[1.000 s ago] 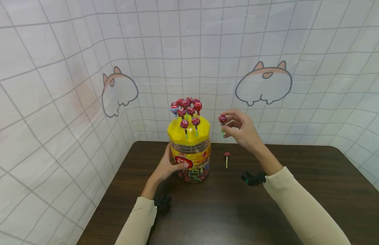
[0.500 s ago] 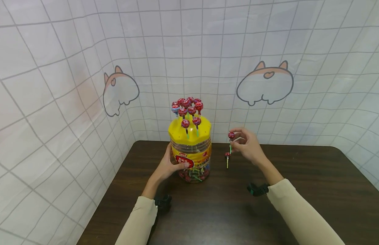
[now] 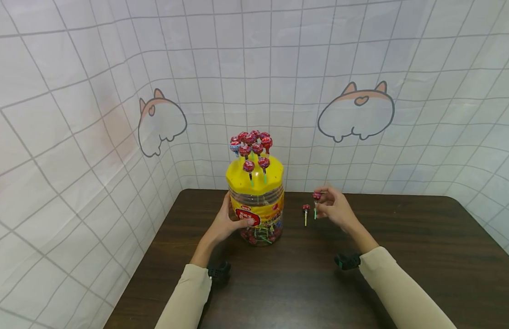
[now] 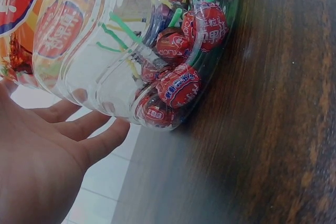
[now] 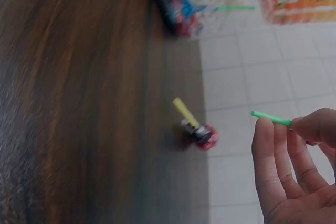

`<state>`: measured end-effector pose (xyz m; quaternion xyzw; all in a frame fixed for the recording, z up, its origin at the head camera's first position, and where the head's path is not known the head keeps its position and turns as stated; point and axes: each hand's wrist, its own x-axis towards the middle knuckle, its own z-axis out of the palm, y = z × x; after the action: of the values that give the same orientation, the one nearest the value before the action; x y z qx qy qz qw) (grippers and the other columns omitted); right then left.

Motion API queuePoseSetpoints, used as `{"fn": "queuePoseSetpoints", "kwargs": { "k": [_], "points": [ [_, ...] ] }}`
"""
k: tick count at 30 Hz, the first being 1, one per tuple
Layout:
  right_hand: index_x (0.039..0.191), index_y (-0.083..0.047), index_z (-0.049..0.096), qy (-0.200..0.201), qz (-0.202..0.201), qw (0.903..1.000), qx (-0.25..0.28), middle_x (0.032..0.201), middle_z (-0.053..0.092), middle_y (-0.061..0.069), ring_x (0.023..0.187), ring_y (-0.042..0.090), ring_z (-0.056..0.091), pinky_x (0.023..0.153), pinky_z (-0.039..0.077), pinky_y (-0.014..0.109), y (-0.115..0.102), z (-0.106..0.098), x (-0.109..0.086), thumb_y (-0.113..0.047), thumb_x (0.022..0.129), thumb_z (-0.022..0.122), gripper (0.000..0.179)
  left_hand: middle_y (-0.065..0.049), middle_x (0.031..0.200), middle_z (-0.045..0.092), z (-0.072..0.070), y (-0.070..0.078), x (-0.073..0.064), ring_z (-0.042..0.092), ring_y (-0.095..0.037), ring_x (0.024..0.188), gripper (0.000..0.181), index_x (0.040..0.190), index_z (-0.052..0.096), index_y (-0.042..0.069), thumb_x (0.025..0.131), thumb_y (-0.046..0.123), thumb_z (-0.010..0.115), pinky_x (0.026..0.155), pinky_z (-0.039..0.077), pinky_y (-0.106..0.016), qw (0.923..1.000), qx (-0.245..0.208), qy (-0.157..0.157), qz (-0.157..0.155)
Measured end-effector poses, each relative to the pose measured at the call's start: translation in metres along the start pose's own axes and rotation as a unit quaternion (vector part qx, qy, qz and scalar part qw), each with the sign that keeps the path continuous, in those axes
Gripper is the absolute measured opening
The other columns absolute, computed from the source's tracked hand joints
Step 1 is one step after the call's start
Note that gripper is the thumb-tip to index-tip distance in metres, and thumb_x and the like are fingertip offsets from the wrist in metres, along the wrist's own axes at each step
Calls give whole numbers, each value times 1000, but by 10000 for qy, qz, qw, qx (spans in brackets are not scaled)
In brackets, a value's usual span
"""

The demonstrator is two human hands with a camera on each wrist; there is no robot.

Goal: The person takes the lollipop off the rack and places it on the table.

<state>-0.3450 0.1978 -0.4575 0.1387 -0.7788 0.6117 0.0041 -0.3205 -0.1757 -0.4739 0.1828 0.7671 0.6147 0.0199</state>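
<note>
A clear plastic candy jar (image 3: 272,211) with a yellow lid (image 3: 237,176) stands upright on the table. My left hand (image 3: 223,227) grips its left side, thumb across the label and fingers behind. Red-wrapped lollipops (image 4: 179,85) with green and yellow sticks fill its bottom. Several more lollipops (image 3: 248,166) stand upright in the lid. To the right of the jar, my right hand (image 3: 337,211) pinches a red lollipop (image 3: 316,196) upright, low over the table's far side. Its green stick (image 5: 270,117) sticks out past the fingertips. Beside it lies another lollipop (image 3: 306,209) with a yellow stick, on the tabletop.
The dark wood table (image 3: 295,283) ends at a white grid-patterned curtain (image 3: 279,68) behind the jar. That curtain also runs along the left side. Dark wrist straps (image 3: 347,262) sit at both sleeves.
My right hand has moved down and to the right with the lollipop, passing over the one on the table to its right side. The left hand stays on the jar.
</note>
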Motion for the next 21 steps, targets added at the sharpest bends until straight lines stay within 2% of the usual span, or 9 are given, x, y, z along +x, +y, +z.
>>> {"fn": "queuePoseSetpoints", "kwargs": {
  "k": [4,11,21],
  "points": [
    [139,4,48,-92,148,9998,-26,109,57,23,82,18,67,77,65,45,11,-3,1,7,96,59,45,-6,154,41,0,0,0,46,-33,141,108,161,8,38,85,35,84,115,42,-60,10000,31,36,-21],
    [139,5,46,-208,331,9992,-82,105,58,18,86,23,67,78,64,49,24,-3,0,9,96,58,44,-4,155,40,1,0,1,45,-31,142,107,161,8,38,86,31,84,118,38,-59,10000,-42,15,77],
    [139,7,42,-485,561,9972,-71,101,59,20,85,22,66,75,64,46,37,-1,5,10,95,59,47,-4,156,40,1,1,-1,43,-32,144,109,161,8,38,84,36,85,118,39,-60,10000,-42,17,49]
  ]
}}
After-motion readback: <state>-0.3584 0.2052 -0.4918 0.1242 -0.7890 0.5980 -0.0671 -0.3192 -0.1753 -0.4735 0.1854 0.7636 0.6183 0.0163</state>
